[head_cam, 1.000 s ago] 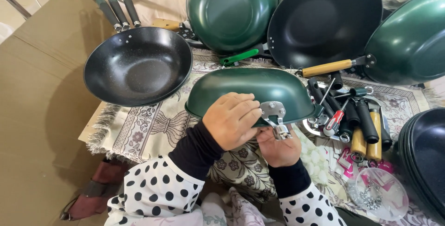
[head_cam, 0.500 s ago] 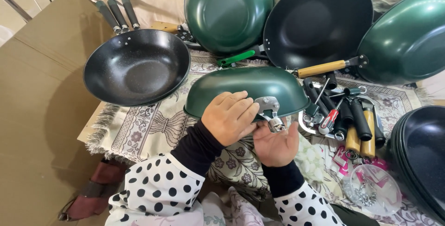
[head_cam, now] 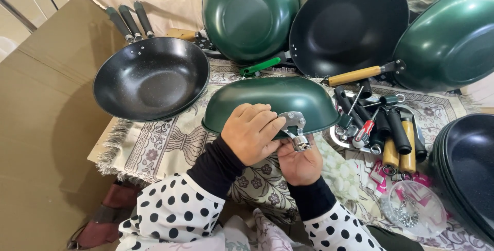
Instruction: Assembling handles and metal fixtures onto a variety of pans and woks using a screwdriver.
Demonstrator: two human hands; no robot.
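Observation:
A dark green wok (head_cam: 272, 96) lies upside down on the patterned cloth (head_cam: 170, 143) in front of me. A silver metal handle bracket (head_cam: 295, 125) is riveted to its near rim. My left hand (head_cam: 251, 132) grips the rim just left of the bracket, fingers curled over the wok's outside. Under the bracket, my right hand (head_cam: 299, 162) cups palm up, with its fingers on the bracket's socket end. Whether it holds a small part there is hidden.
A black wok (head_cam: 150, 78) sits at left. Two green woks (head_cam: 250, 12) (head_cam: 453, 37) and another black wok (head_cam: 350, 22) lean at the back. Loose handles and a red screwdriver (head_cam: 383, 127) lie right, by a clear tub of screws (head_cam: 414, 207) and stacked black pans (head_cam: 471, 171).
The green wok and both hands have stayed nearly in place. My right hand has shifted slightly under the bracket, and the view has moved a little.

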